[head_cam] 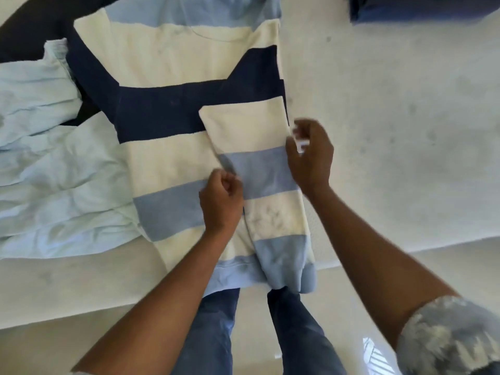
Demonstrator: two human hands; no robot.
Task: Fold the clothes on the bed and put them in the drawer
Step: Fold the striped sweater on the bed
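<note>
We stand at the foot of a white bed with a knit sweater in wide cream, navy and light-blue bands spread flat on it. Its hem lies at the near edge and its neckline points away from us. The sweater's right sleeve is folded in over the body and runs down its right side, so that the cuff lies by the hem.

Our left hand sits on the inner edge of that sleeve at the light-blue band, and its fingers are curled tight and pinch the cloth there. Our right hand is at the sweater's outer right edge, just beside the folded sleeve. Its fingers are bent, but motion blur hides them, and we cannot tell whether they grip the fabric or are merely near it. A small white blur shows at its fingertips.

To the left of the sweater, touching it, lies a crumpled pale-blue garment, and a dark cloth shows behind both at the far left. A dark blue object sits at the far right of the bed, well apart from the sweater. Below the bed edge we see legs in blue jeans on a glossy pale floor, and a grey patterned short sleeve on the right arm.
</note>
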